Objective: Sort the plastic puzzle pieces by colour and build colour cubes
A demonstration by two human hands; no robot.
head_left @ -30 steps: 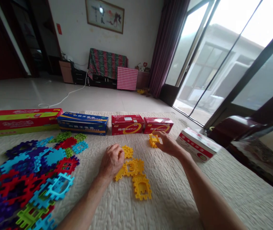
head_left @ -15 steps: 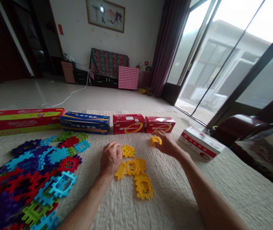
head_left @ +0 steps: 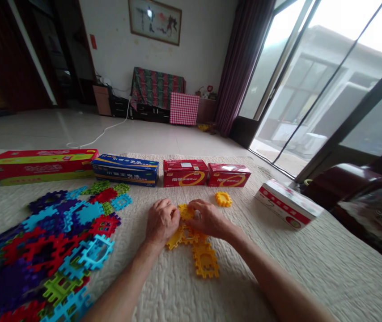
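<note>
Yellow notched plastic pieces lie in front of me on the quilted mat. My left hand, fingers curled together, is at the left edge of the upper yellow piece; what its fingertips grip is hidden. My right hand has its fingers closed on that piece's right side. Just below, a yellow piece with a cut-out touches a solid one on its left. Lower right lies a larger yellow frame piece. One yellow piece rests apart, beyond my right hand.
A heap of red, blue, purple and green pieces covers the mat's left. Along the far side stand a long red-green box, a blue box and two red boxes. A white-red box stands right.
My right hand has let go of the separate yellow piece and come left to the upper yellow piece, beside my left hand. The view has shifted slightly.
</note>
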